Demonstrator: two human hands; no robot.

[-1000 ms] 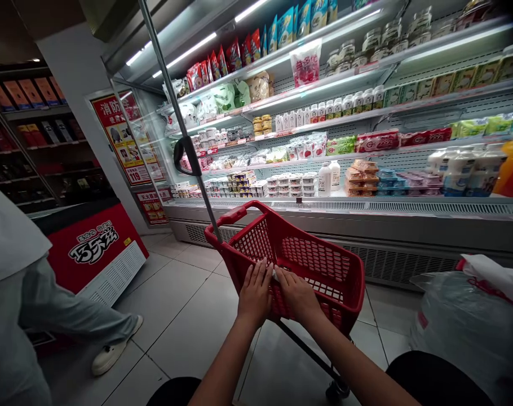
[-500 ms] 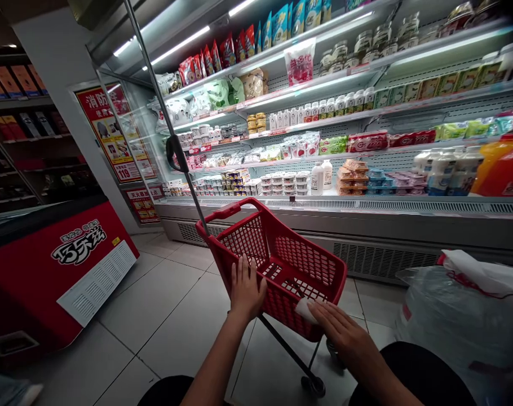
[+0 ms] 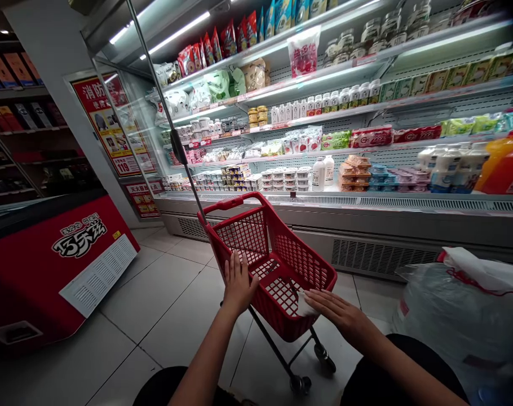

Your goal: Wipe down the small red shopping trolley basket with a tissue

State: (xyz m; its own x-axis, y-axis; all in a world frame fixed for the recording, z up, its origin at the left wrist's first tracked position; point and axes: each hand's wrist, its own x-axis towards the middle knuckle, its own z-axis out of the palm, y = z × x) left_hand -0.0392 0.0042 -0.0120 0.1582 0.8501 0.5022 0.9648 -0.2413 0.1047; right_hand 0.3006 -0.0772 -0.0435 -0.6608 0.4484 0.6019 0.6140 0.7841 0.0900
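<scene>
A red plastic shopping cart basket (image 3: 282,324) on a metal wheeled frame stands tilted before my knees. My left hand (image 3: 238,285) lies on its near side rim with the fingers stretched out. At the front corner, my right hand (image 3: 339,310) presses a crumpled white cloth or tissue (image 3: 306,305) against the rim, fingers straight and close together. The red push handle (image 3: 231,204) is at the cart's far left end. A thin metal pole (image 3: 166,107) with a black clip rises from that corner.
A lit refrigerated display (image 3: 383,225) full of packaged dairy goods runs behind the cart. On the left stands a red freezer chest (image 3: 23,282). To the right is a large clear plastic bag (image 3: 434,316). Pale floor tiles (image 3: 167,299) lie beneath.
The cart's front end has swung left and nearer to me. My right hand and the white cloth have shifted slightly left along the rim. My left hand stays on the near side.
</scene>
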